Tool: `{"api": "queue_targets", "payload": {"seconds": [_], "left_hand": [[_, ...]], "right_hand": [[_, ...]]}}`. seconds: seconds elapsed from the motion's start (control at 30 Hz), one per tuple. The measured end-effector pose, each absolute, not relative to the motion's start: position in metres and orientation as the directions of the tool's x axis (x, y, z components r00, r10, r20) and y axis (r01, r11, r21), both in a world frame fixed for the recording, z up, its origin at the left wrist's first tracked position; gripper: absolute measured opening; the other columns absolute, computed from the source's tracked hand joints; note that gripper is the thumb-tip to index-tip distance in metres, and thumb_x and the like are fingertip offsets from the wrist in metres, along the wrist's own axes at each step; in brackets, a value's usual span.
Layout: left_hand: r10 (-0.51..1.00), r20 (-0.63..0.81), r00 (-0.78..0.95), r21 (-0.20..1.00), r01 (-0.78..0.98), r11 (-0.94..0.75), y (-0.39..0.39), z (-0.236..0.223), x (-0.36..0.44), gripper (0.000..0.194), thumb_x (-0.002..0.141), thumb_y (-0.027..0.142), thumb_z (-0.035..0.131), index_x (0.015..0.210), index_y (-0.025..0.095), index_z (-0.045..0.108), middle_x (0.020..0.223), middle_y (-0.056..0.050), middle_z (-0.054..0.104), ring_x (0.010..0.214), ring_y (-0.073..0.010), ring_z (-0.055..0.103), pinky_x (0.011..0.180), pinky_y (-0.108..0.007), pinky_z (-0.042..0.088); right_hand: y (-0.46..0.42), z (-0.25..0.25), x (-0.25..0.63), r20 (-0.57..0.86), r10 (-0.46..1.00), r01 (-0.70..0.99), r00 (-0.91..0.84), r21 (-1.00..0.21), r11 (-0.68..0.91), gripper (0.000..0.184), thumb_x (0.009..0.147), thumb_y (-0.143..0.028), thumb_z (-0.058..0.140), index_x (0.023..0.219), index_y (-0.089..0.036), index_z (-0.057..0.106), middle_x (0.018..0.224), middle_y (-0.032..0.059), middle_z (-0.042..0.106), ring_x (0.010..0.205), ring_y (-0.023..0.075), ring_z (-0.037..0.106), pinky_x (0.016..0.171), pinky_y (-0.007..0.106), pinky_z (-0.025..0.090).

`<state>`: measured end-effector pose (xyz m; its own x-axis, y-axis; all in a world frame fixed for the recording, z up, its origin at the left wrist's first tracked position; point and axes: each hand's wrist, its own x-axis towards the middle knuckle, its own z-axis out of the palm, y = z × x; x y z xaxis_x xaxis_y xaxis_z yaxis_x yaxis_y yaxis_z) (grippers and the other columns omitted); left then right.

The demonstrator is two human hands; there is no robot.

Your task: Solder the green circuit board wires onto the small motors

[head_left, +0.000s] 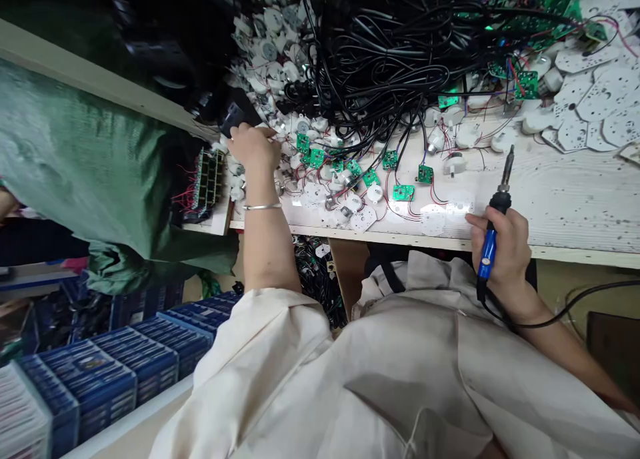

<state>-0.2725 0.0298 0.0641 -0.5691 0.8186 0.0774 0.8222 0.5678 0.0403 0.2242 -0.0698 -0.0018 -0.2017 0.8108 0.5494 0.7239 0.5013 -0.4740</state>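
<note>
My right hand (507, 252) is wrapped round the blue grip of a soldering iron (489, 245), its metal tip pointing up and away over the bench. The index finger reaches towards a white perforated plate (433, 220) near the front edge. My left hand (254, 149) is stretched to the far left, its fingers closed at the lower edge of a black plastic part (239, 112). Part of that grip is hidden by the hand. Between my hands lie several small green circuit boards (403, 192) with red and black wires, among white round motors (374, 192).
A tangle of black cables (380, 65) covers the back of the bench (575, 199). White plates (600, 99) are heaped at the right. Stacked board panels (207, 179) stand at the left end, near a green sack (100, 159). The iron's cord (575, 305) trails right.
</note>
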Motion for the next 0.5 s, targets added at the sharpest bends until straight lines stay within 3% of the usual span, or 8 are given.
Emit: {"api": "queue_targets", "payload": {"seconds": [0.1,0.23,0.4,0.47,0.5], "left_hand": [[0.866,-0.016,-0.499,-0.124,0.861,0.494,0.033,0.082,-0.258,0.031,0.086,0.023,0.06,0.111,0.011,0.073,0.131,-0.013,0.061,0.122,-0.0277,0.037,0.11,-0.056,0.027],[0.907,-0.205,-0.368,-0.38,0.884,0.272,0.031,0.099,-0.246,0.044,0.091,0.03,0.046,0.122,0.008,0.069,0.138,-0.019,0.059,0.129,-0.0325,0.04,0.109,-0.053,0.031],[0.868,-0.28,-0.411,-0.408,0.869,0.28,0.03,0.091,-0.264,0.053,0.089,0.03,0.043,0.125,-0.003,0.063,0.141,-0.028,0.055,0.131,-0.0377,0.044,0.106,-0.056,0.036],[0.882,-0.224,-0.414,-0.349,0.879,0.324,0.03,0.084,-0.281,0.049,0.085,0.037,0.048,0.114,0.001,0.066,0.133,-0.027,0.06,0.127,-0.0385,0.046,0.106,-0.06,0.036],[0.891,-0.193,-0.41,-0.301,0.889,0.344,0.031,0.079,-0.29,0.043,0.084,0.045,0.051,0.101,0.009,0.068,0.124,-0.021,0.065,0.123,-0.0368,0.048,0.105,-0.061,0.037]], "right_hand": [[-0.071,-0.002,0.223,0.545,0.816,0.74,-0.192,-0.466,0.485,0.04,0.098,-0.031,0.057,0.137,-0.025,0.052,0.105,0.0108,0.072,0.101,0.0218,0.072,0.065,0.027,0.061],[-0.073,-0.003,0.223,0.497,0.846,0.756,-0.194,-0.474,0.451,0.036,0.099,-0.033,0.054,0.134,-0.024,0.053,0.113,0.0106,0.071,0.103,0.0205,0.072,0.068,0.028,0.061],[-0.072,-0.003,0.223,0.479,0.852,0.737,-0.21,-0.495,0.46,0.037,0.099,-0.032,0.053,0.136,-0.025,0.05,0.114,0.01,0.07,0.102,0.0191,0.072,0.071,0.027,0.062],[-0.071,-0.004,0.221,0.491,0.844,0.735,-0.218,-0.486,0.473,0.038,0.1,-0.033,0.052,0.137,-0.026,0.049,0.113,0.0094,0.069,0.099,0.0194,0.073,0.067,0.028,0.061],[-0.071,-0.004,0.22,0.497,0.84,0.736,-0.219,-0.481,0.476,0.037,0.1,-0.035,0.05,0.137,-0.026,0.048,0.114,0.0095,0.068,0.098,0.02,0.073,0.066,0.028,0.061]]}}
